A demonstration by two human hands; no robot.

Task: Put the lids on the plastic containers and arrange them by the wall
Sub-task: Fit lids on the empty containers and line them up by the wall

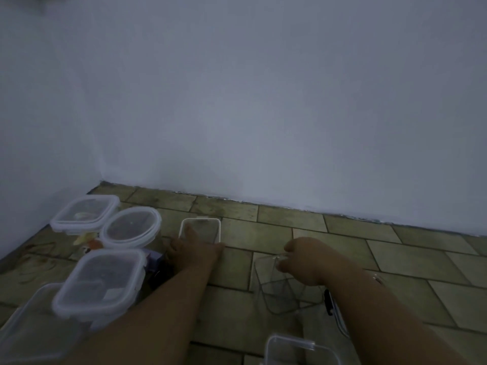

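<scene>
Left hand (192,248) lies spread on one lid (201,229); right hand (303,259) pinches one open container (284,288).

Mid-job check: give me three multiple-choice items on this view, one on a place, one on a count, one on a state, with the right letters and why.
1. Where does the left hand rest?
A. on the flat lid
B. on the wall
C. on the round container

2. How many lidded containers stand in the left cluster, counting only the two square ones and the round one?
A. one
B. three
C. six

3. The clear container in the right hand is:
A. lidded
B. open-topped
C. stacked on another

Answers:
1 A, fingers lie on the lid.
2 B, far square, round, near square.
3 B, its rim is bare.
</scene>
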